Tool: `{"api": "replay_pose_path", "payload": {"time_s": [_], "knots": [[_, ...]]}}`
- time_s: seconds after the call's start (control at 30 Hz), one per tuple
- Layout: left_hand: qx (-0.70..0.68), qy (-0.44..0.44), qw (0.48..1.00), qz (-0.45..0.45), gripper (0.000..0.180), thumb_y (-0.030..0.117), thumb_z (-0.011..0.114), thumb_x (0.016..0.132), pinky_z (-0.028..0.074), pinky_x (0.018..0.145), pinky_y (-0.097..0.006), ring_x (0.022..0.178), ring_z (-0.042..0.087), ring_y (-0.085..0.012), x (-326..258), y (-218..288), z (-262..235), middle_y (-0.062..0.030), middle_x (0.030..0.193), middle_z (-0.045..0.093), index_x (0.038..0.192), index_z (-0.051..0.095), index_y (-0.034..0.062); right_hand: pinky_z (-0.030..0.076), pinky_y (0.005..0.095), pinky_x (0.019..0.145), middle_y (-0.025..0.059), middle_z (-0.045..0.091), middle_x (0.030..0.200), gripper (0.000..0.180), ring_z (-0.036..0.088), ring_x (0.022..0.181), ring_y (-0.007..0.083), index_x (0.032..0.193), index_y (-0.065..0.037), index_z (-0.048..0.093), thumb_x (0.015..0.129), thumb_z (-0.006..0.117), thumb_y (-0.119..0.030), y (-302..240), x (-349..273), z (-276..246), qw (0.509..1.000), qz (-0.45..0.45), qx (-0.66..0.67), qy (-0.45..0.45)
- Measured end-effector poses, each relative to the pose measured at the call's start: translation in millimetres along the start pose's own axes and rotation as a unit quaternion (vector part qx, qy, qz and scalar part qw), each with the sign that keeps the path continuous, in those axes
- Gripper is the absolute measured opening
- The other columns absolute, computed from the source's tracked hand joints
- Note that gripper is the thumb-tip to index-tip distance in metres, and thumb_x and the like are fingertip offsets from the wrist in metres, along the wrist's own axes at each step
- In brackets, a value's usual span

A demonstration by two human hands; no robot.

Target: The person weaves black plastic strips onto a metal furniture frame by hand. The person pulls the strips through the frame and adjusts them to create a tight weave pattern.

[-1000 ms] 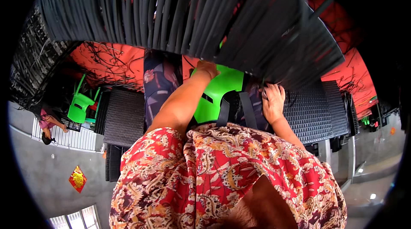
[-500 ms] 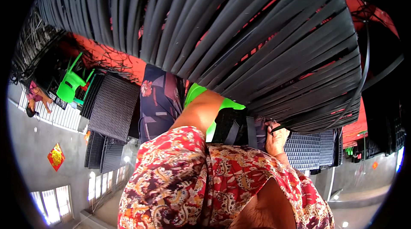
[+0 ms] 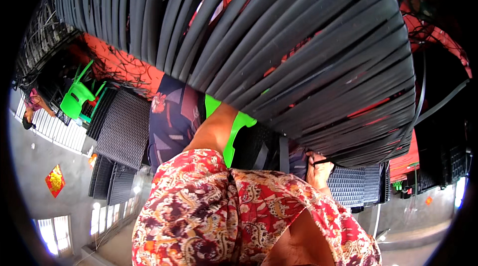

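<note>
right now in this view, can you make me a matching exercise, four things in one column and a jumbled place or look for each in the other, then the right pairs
1. right hand
2. left forearm
3. diamond-shaped hanging
4. shirt

A. on the grey wall, at the left
B. at the lower edge of the black strips
C. red, with a floral and paisley pattern
D. running under the black strips, its hand out of sight

Pairs: 1-B, 2-D, 3-A, 4-C

Worn here are a red, cream-patterned paisley top (image 3: 191,206) and dark, pink-flowered trousers (image 3: 172,121).
</note>
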State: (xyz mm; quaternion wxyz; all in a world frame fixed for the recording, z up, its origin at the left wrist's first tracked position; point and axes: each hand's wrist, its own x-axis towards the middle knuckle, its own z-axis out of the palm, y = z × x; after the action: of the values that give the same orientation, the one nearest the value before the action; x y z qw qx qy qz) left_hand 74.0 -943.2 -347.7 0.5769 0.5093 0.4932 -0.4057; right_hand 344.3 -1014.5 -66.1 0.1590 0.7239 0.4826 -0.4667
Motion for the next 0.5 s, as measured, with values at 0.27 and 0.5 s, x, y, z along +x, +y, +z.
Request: {"api": "replay_pose_path", "payload": {"time_s": [0.27,0.5], "knots": [[0.074,-0.013,0.992,0.106,0.058,0.038,0.057,0.08,0.039,0.089,-0.038,0.114,0.037,-0.0234,3,37,26,-0.011,0.127,0.036,0.126,0.037,0.0078,0.043,0.044,0.079,0.0142,0.062,0.092,0.03,0.059,0.088,0.0255,0.103,-0.011,0.061,0.075,0.048,-0.015,52,-12,-38,0.885,0.008,-0.247,-0.395],[0.159,-0.051,0.971,0.173,0.056,0.039,0.056,0.081,0.04,0.088,-0.037,0.111,0.039,-0.0225,26,62,50,-0.0111,0.124,0.039,0.124,0.039,0.0072,0.031,0.0491,0.097,0.0169,0.048,0.123,0.04,0.042,0.114,0.0361,0.115,-0.005,0.053,0.084,0.039,-0.027,88,-15,-29,0.952,-0.088,-0.275,-0.106]]}}
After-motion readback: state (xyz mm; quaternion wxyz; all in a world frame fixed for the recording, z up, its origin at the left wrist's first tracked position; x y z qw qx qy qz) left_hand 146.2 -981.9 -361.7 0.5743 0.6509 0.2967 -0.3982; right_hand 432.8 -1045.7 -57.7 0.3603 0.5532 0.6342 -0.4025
